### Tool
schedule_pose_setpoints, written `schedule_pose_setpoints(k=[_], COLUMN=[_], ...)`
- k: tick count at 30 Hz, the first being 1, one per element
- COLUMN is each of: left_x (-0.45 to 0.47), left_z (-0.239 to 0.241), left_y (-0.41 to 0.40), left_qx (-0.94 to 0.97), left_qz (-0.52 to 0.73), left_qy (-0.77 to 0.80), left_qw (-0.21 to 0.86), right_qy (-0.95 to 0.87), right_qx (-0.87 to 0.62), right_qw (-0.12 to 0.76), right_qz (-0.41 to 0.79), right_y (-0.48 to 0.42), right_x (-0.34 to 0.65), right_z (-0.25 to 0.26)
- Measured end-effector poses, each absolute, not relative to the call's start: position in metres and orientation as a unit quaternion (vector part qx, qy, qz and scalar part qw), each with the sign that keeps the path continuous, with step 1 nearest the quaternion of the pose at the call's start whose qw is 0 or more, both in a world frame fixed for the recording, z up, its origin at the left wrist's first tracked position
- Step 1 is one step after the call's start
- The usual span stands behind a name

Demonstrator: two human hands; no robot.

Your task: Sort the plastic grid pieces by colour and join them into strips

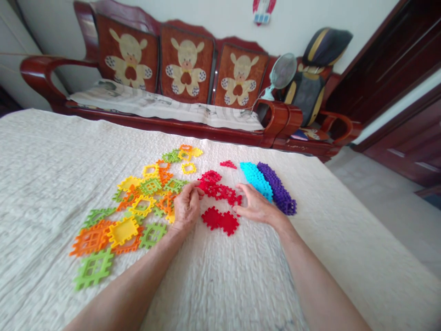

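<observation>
Red interlocking plastic tiles (223, 193) lie in an overlapping row between my two hands. My left hand (188, 206) is closed, with curled fingertips at the row's left end; its grip is partly hidden. At the right end, my right hand (257, 206) has thumb and forefinger apart, one on either side of the last tile. Nearer to me lies a pair of solid red tiles (220, 220). A small red triangular piece (228, 164) lies farther off. Beyond my right hand are rows of light-blue tiles (257, 179) and purple tiles (275, 187).
Yellow tiles (123, 231), orange tiles (92, 238) and green tiles (94, 269) spread in a loose heap on the left. All lie on a cream quilted cover (220, 285). Behind it stand a wooden sofa (172, 126) and a small fan (283, 71).
</observation>
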State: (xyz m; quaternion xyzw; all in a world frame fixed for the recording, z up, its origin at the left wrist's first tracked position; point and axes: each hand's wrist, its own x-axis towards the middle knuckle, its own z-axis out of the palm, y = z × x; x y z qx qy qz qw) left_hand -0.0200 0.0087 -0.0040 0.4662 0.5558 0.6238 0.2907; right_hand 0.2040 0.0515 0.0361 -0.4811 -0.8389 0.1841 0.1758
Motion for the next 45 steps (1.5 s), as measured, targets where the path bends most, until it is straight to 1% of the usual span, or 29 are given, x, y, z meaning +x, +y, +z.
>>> schedule_pose_setpoints(k=[2,5,9,11,13,16,18,20,23,26,31,34,36,38,42,45], left_x=[-0.019,-0.019,-0.019,-0.019,-0.019,-0.018,-0.018,-0.018,-0.017,-0.017,-0.017,-0.017,-0.017,-0.017,-0.016,-0.017], left_z=[-0.004,-0.004,-0.006,-0.006,-0.006,-0.005,-0.004,-0.004,-0.004,-0.006,-0.005,-0.003,-0.003,-0.004,-0.004,-0.002], left_y=[0.008,0.008,0.009,0.009,0.009,0.008,0.008,0.008,0.008,0.008,0.008,0.008,0.008,0.008,0.008,0.007], left_qx=[0.467,0.471,0.488,0.497,0.507,0.518,0.521,0.522,0.521,0.521,0.525,0.526,0.525,0.524,0.531,0.535], left_qz=[0.624,0.623,0.615,0.61,0.604,0.598,0.599,0.6,0.598,0.597,0.593,0.59,0.589,0.59,0.593,0.593], left_qy=[0.556,0.555,0.557,0.558,0.561,0.562,0.56,0.559,0.561,0.564,0.563,0.565,0.566,0.566,0.56,0.558], left_qw=[0.289,0.285,0.272,0.263,0.253,0.241,0.237,0.236,0.237,0.234,0.235,0.237,0.238,0.237,0.228,0.227], right_qy=[-0.855,-0.861,-0.842,-0.835,-0.837,-0.826,-0.809,-0.799,-0.786,-0.815,-0.916,-0.927,-0.929,-0.923,-0.88,-0.859], right_qx=[-0.471,-0.474,-0.522,-0.54,-0.539,-0.548,-0.57,-0.57,-0.576,-0.544,-0.374,-0.353,-0.35,-0.364,-0.451,-0.489], right_qw=[0.143,0.12,0.067,0.057,0.076,0.127,0.145,0.188,0.225,0.199,0.128,0.095,0.087,0.098,0.142,0.15], right_qz=[0.163,0.141,0.117,0.088,0.057,0.02,0.004,-0.012,-0.005,0.026,0.072,0.08,0.082,0.077,0.03,-0.004], right_y=[0.047,0.04,0.034,0.036,0.046,0.071,0.09,0.105,0.117,0.12,0.126,0.131,0.135,0.139,0.157,0.174], right_x=[0.201,0.197,0.21,0.219,0.22,0.201,0.183,0.169,0.166,0.177,0.183,0.179,0.178,0.178,0.174,0.166], right_z=[0.038,0.041,0.049,0.057,0.066,0.071,0.063,0.048,0.029,0.027,0.039,0.041,0.043,0.046,0.054,0.056])
